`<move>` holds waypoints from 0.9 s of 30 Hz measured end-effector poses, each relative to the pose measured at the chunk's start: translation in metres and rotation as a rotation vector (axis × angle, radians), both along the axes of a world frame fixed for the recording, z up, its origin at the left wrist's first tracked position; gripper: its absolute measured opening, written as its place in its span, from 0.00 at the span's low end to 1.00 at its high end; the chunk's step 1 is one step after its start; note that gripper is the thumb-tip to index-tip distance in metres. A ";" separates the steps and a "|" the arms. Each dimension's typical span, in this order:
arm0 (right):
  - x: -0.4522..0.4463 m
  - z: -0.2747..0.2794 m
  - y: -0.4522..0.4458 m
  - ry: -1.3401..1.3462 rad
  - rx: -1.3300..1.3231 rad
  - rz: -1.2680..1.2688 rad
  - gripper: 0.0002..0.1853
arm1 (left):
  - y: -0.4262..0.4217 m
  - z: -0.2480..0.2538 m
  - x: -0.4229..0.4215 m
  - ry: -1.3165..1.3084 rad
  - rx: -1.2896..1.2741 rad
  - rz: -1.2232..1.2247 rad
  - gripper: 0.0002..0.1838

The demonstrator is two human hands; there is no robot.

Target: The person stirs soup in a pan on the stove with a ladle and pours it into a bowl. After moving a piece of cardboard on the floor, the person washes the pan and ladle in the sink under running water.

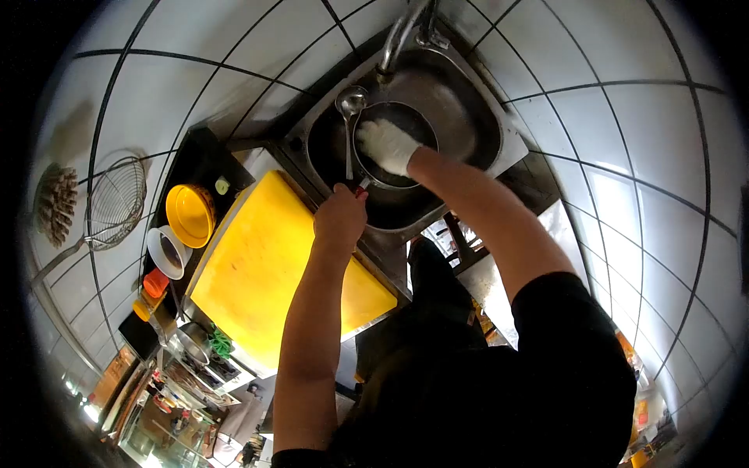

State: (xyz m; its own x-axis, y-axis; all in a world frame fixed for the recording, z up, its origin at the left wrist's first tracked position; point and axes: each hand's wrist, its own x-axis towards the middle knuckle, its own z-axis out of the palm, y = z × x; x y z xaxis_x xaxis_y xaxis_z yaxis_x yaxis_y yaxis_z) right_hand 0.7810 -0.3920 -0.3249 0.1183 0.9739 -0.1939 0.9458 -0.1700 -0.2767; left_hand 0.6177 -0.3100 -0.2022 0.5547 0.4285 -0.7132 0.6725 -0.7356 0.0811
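Note:
In the sink (488, 152) sits a round dark pan (425, 125). My left hand (341, 217) is closed around the pan's red handle (361, 189) at the sink's near left edge. My right hand (388, 148), covered by a white glove, reaches inside the pan, its fingers laid against the left part of the inner surface. Whether anything lies under the glove is hidden. A metal ladle (351, 101) rests along the pan's left side, bowl away from me, its handle end close to my left hand.
A curved faucet (395, 43) hangs over the sink's far side. Left of the sink lies a large yellow cutting board (273, 257). Beyond it stand a yellow bowl (189, 216) and a white bowl (168, 252). A wire strainer (117, 203) and a brush (56, 204) hang on the tiled wall.

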 end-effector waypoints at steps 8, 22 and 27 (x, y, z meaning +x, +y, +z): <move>0.028 -0.011 -0.048 -0.222 -0.471 -0.178 0.22 | -0.011 0.022 0.021 0.022 0.034 -0.003 0.25; 0.029 -0.023 0.016 2.420 0.604 -1.643 0.15 | -0.018 -0.025 -0.006 -0.032 -0.067 0.035 0.24; 0.051 -0.017 -0.050 1.953 0.963 -1.346 0.17 | -0.020 0.022 0.016 0.031 -0.785 0.752 0.16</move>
State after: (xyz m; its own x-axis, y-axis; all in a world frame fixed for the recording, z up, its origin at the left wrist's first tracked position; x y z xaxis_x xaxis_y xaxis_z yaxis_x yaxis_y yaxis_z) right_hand 0.8319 -0.4421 -0.3424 0.7152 0.4380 -0.5447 -0.6989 0.4460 -0.5590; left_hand 0.6335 -0.3305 -0.1805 0.3176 0.0691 -0.9457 0.9391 0.1152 0.3238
